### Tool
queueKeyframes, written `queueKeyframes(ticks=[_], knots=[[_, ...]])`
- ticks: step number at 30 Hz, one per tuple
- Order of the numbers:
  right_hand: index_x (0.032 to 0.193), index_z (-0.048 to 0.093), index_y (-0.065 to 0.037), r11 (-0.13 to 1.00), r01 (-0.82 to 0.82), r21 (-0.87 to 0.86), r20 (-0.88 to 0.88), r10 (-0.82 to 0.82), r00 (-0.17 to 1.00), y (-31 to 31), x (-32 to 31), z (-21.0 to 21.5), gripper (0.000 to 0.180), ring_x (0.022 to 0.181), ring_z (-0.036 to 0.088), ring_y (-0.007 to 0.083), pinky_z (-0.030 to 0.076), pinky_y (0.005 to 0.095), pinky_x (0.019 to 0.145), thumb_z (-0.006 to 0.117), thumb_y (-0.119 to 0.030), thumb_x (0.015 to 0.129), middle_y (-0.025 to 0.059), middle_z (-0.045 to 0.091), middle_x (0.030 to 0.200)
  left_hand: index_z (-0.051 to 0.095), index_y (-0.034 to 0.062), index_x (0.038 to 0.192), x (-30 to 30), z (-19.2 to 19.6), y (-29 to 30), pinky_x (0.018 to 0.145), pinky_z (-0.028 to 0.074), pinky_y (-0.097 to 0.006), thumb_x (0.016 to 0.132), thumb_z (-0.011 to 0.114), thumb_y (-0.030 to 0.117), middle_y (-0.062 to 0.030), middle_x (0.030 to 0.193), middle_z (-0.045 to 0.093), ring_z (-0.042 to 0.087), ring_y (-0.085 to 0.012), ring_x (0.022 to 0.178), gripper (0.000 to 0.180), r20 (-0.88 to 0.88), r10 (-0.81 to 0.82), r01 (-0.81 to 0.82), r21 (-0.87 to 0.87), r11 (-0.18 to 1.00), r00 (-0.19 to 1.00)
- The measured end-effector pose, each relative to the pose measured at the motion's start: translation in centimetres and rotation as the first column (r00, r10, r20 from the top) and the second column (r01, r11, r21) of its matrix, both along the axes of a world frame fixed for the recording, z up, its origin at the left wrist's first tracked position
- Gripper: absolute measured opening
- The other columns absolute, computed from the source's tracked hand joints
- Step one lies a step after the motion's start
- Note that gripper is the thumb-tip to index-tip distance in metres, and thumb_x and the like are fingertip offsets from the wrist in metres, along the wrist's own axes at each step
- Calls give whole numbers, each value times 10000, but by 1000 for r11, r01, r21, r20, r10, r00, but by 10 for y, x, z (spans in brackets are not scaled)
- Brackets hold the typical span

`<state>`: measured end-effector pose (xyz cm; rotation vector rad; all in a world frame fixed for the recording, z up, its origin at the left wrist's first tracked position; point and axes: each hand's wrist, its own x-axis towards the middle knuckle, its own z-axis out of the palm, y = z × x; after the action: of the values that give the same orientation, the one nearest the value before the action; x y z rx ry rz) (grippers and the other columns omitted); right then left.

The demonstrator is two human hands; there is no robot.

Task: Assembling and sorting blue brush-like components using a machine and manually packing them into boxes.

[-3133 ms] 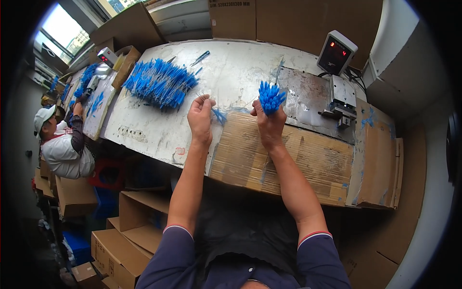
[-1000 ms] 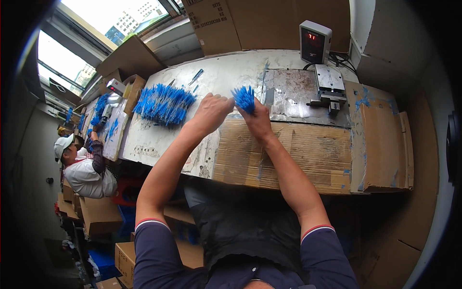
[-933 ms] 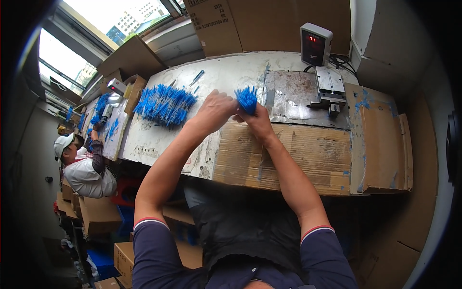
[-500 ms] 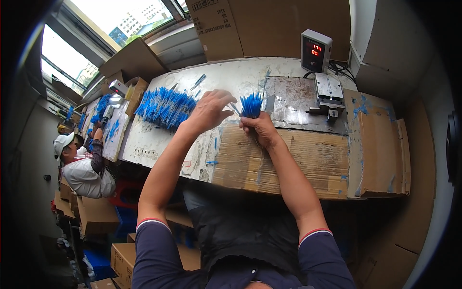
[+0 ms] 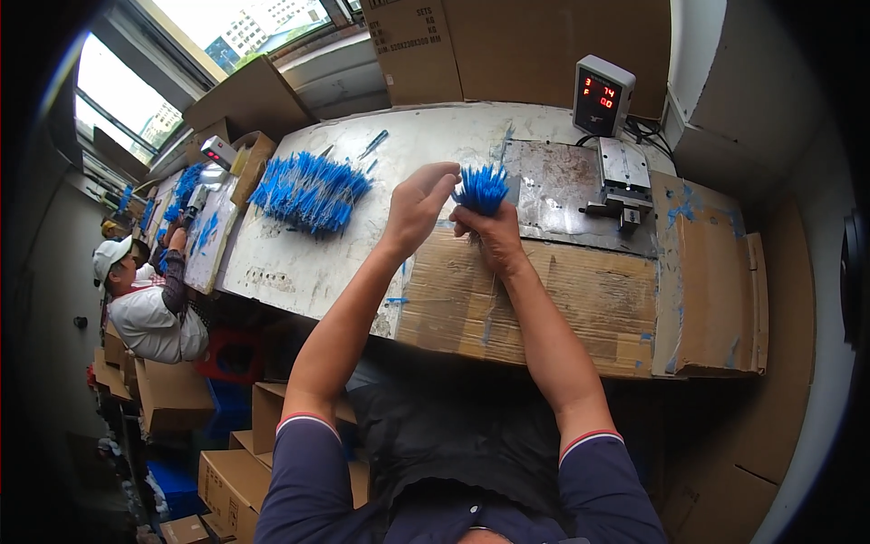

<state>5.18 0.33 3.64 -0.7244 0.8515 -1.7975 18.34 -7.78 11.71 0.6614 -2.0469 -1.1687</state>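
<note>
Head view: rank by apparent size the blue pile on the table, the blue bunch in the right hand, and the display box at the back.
1. Blue pile, clearly largest.
2. Display box.
3. Blue bunch in the right hand, close to the box; partly hidden, so unsure.

A long white surface (image 5: 299, 263) with worn, scratched paint runs across the room, and flat brown cardboard (image 5: 544, 299) covers its near edge. Bright daylight comes in through big windows (image 5: 118, 118) at the upper left, with buildings outside. Tall cardboard boxes (image 5: 507, 45) stand against the far side, and more boxes (image 5: 227, 462) sit stacked on the dark floor below, next to a pale wall (image 5: 770, 100) on the right.
</note>
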Motion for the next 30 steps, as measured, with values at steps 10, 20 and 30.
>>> queueKeyframes(ticks=[10,20,30], knots=[[1020,756,-26,995,-75,60,-316,90,945,-3,0,-7,136,795,704,133,577,304,719,762,-25,884,52,746,874,605,61,1409,9,18,18,1066,492,-411,1054,533,520,-168,1388,636,623,-294,1264,585,223,-62,140,-350,926,973],[975,739,4,997,-15,73,-629,57,776,2,4,-5,201,798,719,150,568,328,736,792,-146,852,77,756,859,554,89,1451,4,23,23,1182,376,-450,1069,432,487,-158,1510,530,485,-346,1414,565,458,-125,362,-475,802,880],[1013,731,-1,990,-96,104,-328,125,936,2,-1,-8,171,747,688,155,567,300,738,795,-78,875,62,734,901,559,46,1422,3,34,17,1098,454,-422,1073,509,459,-189,1405,606,582,-318,1304,543,167,0,82,-483,872,986]])
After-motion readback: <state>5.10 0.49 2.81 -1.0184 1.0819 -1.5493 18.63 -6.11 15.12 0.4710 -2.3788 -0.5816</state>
